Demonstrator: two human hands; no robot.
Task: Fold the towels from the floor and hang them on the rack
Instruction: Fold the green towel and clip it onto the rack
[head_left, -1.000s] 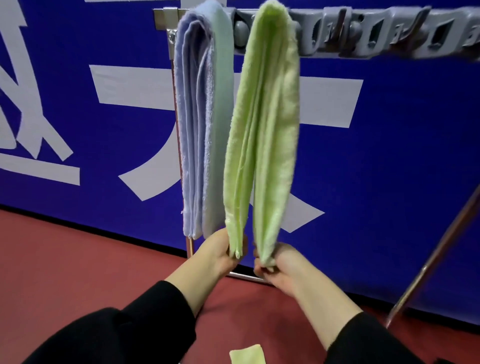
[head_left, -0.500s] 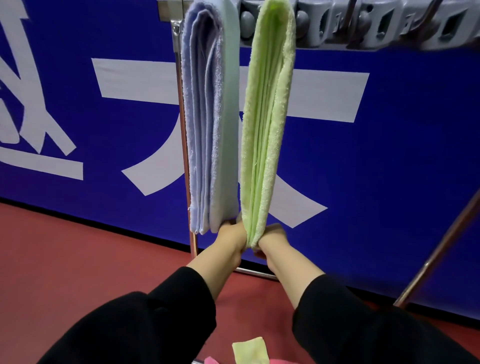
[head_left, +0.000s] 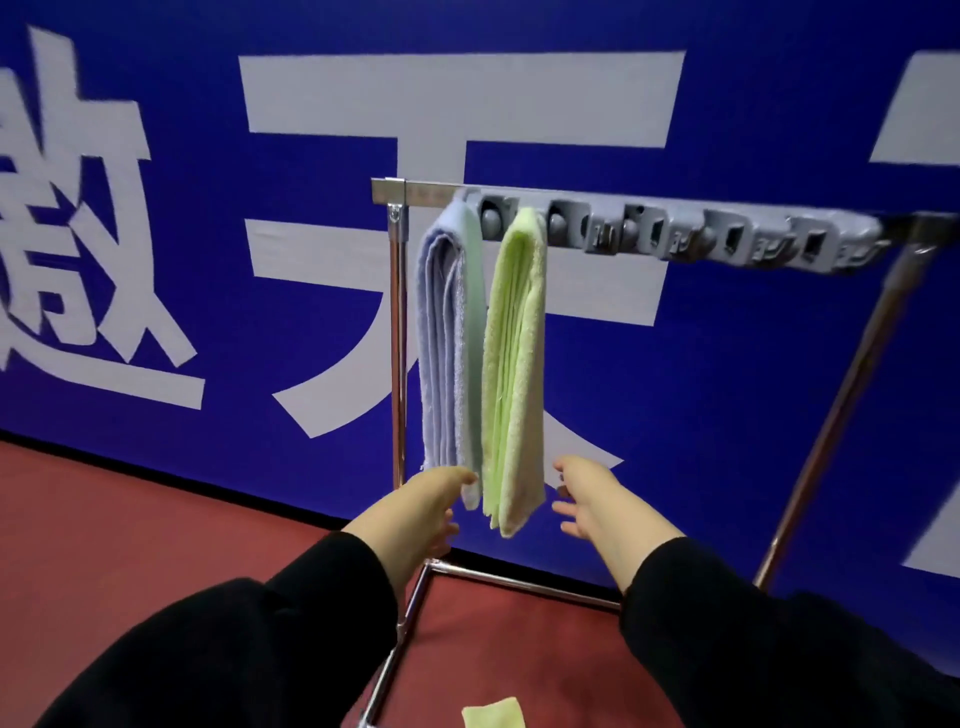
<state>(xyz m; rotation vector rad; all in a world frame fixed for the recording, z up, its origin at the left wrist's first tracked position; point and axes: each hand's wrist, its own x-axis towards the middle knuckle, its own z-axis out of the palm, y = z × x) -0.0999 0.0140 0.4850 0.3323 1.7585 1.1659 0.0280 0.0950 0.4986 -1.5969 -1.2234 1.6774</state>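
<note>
A folded green towel (head_left: 514, 374) hangs from the rack's top bar (head_left: 431, 188), beside a folded pale blue towel (head_left: 449, 348) on its left. My left hand (head_left: 421, 512) is just left of the green towel's lower end, fingers relaxed, holding nothing. My right hand (head_left: 587, 499) is a little to the right of that end, fingers spread and apart from the cloth. A corner of a yellow-green towel (head_left: 493, 714) shows on the floor at the bottom edge.
The chrome rack has a left post (head_left: 399, 364), a floor bar (head_left: 519, 582) and a slanted right leg (head_left: 841, 405). A grey row of hooks (head_left: 727, 241) runs along the top bar. Behind stands a blue banner wall (head_left: 753, 415); the floor (head_left: 156, 519) is red.
Both hands have let go of the green towel's lower end and drawn apart. The view has pulled back, and the towel hangs free.
</note>
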